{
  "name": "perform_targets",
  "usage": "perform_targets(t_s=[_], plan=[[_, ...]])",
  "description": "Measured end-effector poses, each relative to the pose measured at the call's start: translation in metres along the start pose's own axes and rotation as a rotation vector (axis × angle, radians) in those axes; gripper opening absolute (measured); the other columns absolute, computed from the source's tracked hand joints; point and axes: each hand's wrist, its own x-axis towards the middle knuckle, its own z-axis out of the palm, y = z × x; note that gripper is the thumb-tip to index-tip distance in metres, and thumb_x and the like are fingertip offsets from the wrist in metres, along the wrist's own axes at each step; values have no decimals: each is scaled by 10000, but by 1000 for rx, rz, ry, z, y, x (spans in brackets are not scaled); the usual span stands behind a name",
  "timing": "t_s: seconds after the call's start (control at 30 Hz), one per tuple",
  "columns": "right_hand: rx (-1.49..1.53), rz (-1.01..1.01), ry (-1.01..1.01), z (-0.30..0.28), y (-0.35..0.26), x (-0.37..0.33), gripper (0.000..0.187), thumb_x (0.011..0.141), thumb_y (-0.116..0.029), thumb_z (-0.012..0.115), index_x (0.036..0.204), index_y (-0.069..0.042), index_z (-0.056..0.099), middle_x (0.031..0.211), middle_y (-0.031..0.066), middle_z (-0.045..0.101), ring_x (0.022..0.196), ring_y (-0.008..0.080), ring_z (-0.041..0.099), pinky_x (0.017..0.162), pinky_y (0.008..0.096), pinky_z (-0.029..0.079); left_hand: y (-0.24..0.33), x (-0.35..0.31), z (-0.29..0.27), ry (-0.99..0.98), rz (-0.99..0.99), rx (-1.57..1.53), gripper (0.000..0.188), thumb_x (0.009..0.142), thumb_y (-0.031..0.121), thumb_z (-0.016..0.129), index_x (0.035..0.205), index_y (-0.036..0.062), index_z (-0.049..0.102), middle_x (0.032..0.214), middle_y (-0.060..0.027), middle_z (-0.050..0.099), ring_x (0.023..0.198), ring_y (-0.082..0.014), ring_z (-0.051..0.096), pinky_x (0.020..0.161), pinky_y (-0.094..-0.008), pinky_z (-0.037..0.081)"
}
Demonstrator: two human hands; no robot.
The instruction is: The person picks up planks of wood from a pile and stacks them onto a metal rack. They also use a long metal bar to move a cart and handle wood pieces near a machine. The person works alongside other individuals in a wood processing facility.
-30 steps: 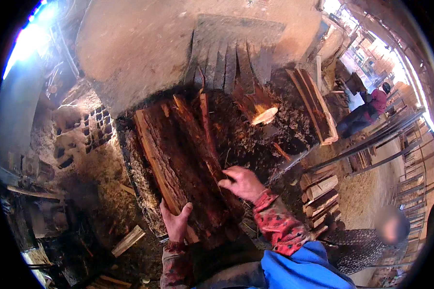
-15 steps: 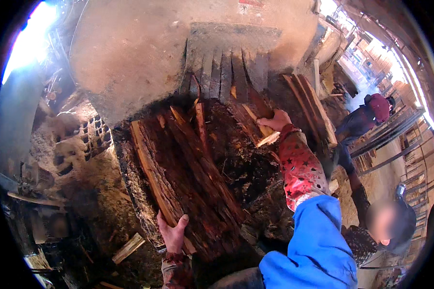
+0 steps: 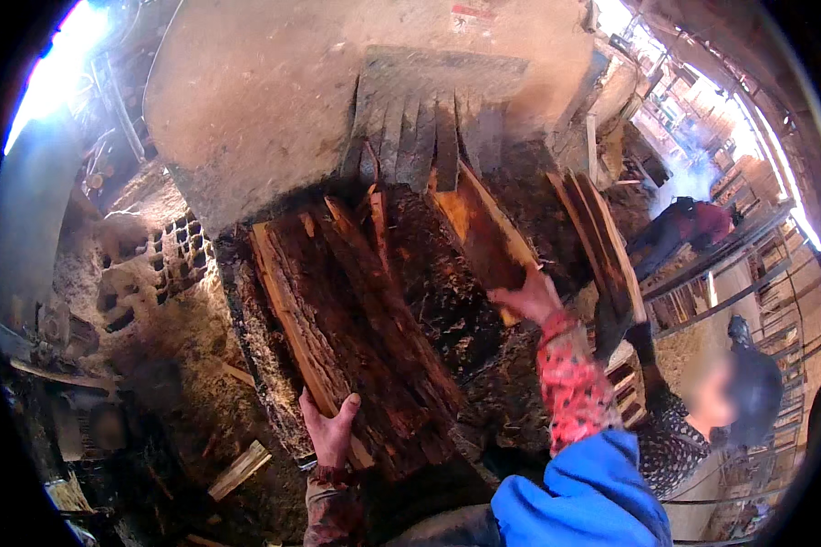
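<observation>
My left hand (image 3: 330, 430) is closed on the near left edge of a long bark-covered slab (image 3: 315, 319), thumb on top and fingers along its side. Dark, rough bark pieces lie along that slab's right side. My right hand (image 3: 531, 295) grips the near end of a shorter wood slab (image 3: 483, 232), which has a pale orange edge and a dark middle. This slab's far end reaches the hanging dark flaps (image 3: 420, 137) of a dusty machine housing (image 3: 265, 100). Part of its near end is hidden by my right hand.
Another person (image 3: 693, 419) stands close on my right, an arm beside more slabs (image 3: 602, 237). Farther back, a second person (image 3: 689, 228) bends over. Sawdust and a loose wood offcut (image 3: 240, 469) lie at left. Slatted racks (image 3: 794, 356) stand far right.
My right hand has come nearer to me along the shorter slab, whose inner face now shows more. My left hand stays on the bark slab. The person farther back has bent lower.
</observation>
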Motion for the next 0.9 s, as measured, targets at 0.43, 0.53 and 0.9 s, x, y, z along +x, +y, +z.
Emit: perform_targets(t_s=[0.43, 0.53, 0.9], plan=[[618, 205, -49, 21, 15, -220, 465, 695, -172, 774, 1006, 11, 482, 1007, 69, 560, 928, 118, 502, 832, 292, 432, -4, 3, 6, -20, 23, 46, 742, 731, 140, 756, 1297, -25, 305, 1156, -93, 489, 1010, -180, 504, 877, -298, 425], [649, 156, -116, 36, 18, -230, 496, 682, -185, 796, 1016, 3, 480, 1022, 61, 557, 933, 115, 502, 853, 285, 423, -1, 3, -6, -3, 36, 25, 755, 726, 152, 764, 1292, -41, 302, 1158, -101, 489, 1005, -181, 508, 873, -299, 428], [452, 31, -316, 57, -71, -175, 524, 719, -302, 745, 1058, 43, 543, 1034, 161, 589, 973, 201, 571, 824, 313, 453, -4, 3, -7, 24, 34, 98, 785, 728, 209, 770, 1306, -55, 310, 1164, -120, 503, 1007, -194, 515, 877, -300, 423]])
